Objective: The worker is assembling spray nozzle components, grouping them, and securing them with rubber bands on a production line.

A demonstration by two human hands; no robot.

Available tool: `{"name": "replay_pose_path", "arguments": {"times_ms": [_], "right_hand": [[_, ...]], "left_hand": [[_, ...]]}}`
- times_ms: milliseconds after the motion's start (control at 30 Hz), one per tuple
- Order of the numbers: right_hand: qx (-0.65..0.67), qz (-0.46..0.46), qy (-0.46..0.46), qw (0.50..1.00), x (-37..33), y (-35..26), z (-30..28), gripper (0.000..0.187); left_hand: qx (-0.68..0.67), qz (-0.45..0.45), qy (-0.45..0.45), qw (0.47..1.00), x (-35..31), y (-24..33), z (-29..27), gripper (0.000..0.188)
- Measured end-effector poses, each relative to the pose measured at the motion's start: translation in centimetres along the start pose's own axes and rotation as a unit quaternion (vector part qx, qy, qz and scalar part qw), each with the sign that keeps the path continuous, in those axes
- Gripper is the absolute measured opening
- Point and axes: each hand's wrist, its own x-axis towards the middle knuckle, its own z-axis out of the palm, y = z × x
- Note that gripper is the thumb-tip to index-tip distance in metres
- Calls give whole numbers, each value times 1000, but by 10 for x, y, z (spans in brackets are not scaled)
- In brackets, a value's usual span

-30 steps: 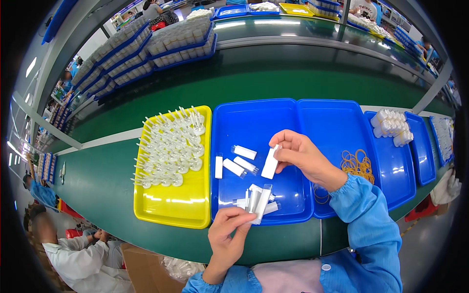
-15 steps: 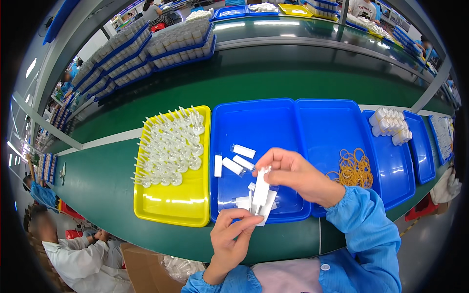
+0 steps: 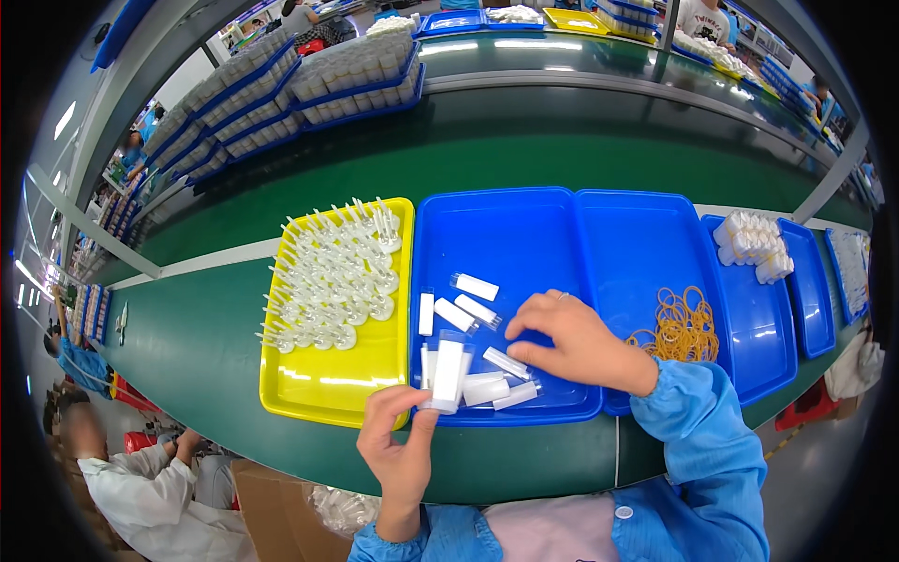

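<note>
My left hand (image 3: pixel 398 445) pinches the lower end of a white rectangular piece with clear plastic ends (image 3: pixel 449 370), held upright over the front left of a blue tray (image 3: pixel 496 234). Another pale piece seems to sit right behind it; whether that one is gripped too, I cannot tell. Over the same tray, my right hand (image 3: pixel 585 345) has its fingers bent and apart, with nothing between them. Just left of its fingertips lies a loose group of similar white pieces (image 3: pixel 454 315). More of them (image 3: pixel 487 386) are below the hand, partly overlapping.
To the left, a yellow tray (image 3: pixel 323 391) carries rows of clear stemmed parts (image 3: pixel 328 281). On the right, a second blue tray (image 3: pixel 637 239) contains tan rubber bands (image 3: pixel 688 323). Beyond it are bundled white parts (image 3: pixel 749 239). Stacked trays of white cylinders (image 3: pixel 351 84) stand at the back left.
My right hand has let go of the white piece and moved slightly right. My left hand has shifted left and now holds the piece upright. White pieces in the tray are uncovered.
</note>
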Motion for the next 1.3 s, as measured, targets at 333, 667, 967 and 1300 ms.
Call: {"name": "replay_pose_path", "arguments": {"times_ms": [333, 667, 967, 1300], "right_hand": [[-137, 27, 1, 990, -7, 3, 19, 20], [307, 91, -62, 945, 13, -8, -40, 22], [366, 105, -145, 913, 11, -17, -45, 18], [302, 5, -141, 943, 6, -19, -51, 14]], "left_hand": [[26, 19, 10, 999, 1, 0, -3, 17], [62, 164, -172, 969, -3, 27, 8, 32], [122, 238, -213, 940, -2, 33, 5, 38], [146, 261, -222, 928, -5, 38, 6, 39]]}}
